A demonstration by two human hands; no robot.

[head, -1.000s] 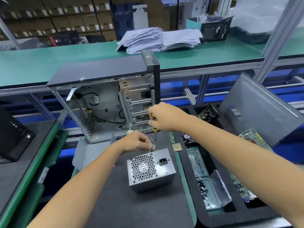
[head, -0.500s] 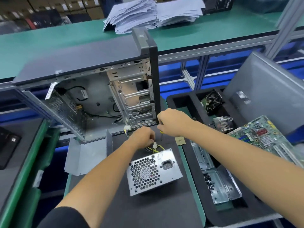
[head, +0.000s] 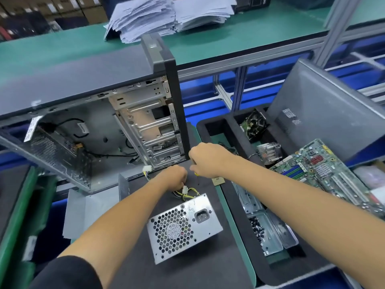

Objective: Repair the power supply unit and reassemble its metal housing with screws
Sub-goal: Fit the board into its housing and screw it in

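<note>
A silver power supply unit (head: 184, 227) lies on the dark mat, fan grille and power socket facing me. Yellow and black cables (head: 188, 195) with white connectors run out of its far side. My left hand (head: 174, 177) is curled over those cables just behind the unit. My right hand (head: 205, 159) grips a screwdriver (head: 196, 177) with a yellow handle, its thin shaft pointing down at the mat behind the unit. An open computer case (head: 100, 126) stands at the back of the mat.
A black foam tray (head: 220, 126) on the right holds a metal box of small screws (head: 268, 234), a motherboard (head: 325, 174), a heatsink (head: 268, 152) and a fan (head: 253, 124). A grey side panel (head: 325, 113) leans at far right. A grey metal sheet (head: 89, 207) lies left of the mat.
The camera has tilted down and moved closer. My right hand has come down from in front of the case's drive bays towards the mat. My left hand stays on the cables.
</note>
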